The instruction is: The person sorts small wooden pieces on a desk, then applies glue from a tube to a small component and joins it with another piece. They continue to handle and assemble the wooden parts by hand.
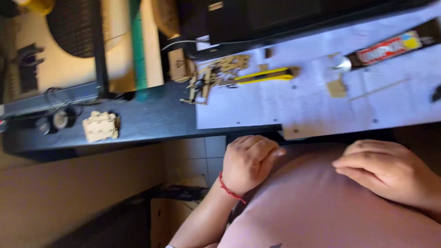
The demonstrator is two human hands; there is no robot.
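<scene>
My left hand (250,163), with a red string bracelet on the wrist, rests as a loose fist on the pink fabric (312,206) covering my body, just below the desk's front edge. My right hand (386,170) lies flat on the same fabric to the right, fingers stretched out and holding nothing. Neither hand touches anything on the desk. Nearest above them is a white paper sheet (275,103) on the black desk (151,119).
On the paper lie a yellow utility knife (264,76), a glue tube (390,48), small cardboard scraps (337,87) and a cluster of thin wooden parts (206,76). A small pale wooden model (100,126) sits at the desk's left. A cardboard box (170,213) stands on the floor.
</scene>
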